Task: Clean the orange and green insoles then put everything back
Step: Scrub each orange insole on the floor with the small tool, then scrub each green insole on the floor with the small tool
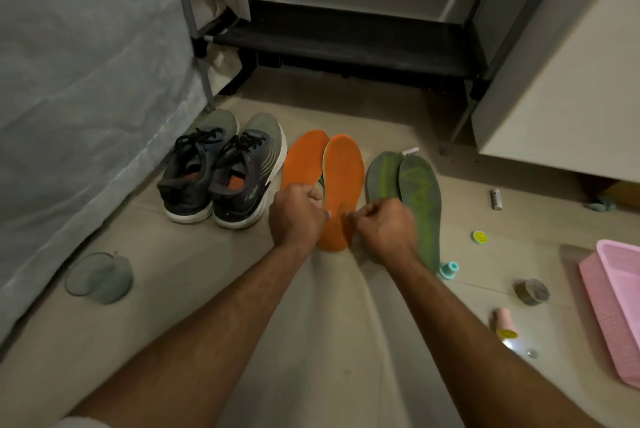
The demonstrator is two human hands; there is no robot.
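Observation:
Two orange insoles [341, 167] lie side by side on the floor at the centre, toes pointing away from me. Right of them lie two green insoles [420, 192] with lime markings. A pair of grey-green sneakers [221, 174] with black laces stands to the left of the orange pair. My left hand [298, 216] and my right hand [384, 226] are both closed over the heel half of the right orange insole, pinching it from either side. A tiny white bit shows at my left fingertips; what it is cannot be told.
A glass bowl [98, 277] sits on the floor at the left beside a plastic-covered mattress [86, 81]. A black shelf rack [346, 43] stands behind. At the right are a pink tray [620, 309], a tape roll [531, 290], a teal cap [449, 270] and a pink bottle [505, 322].

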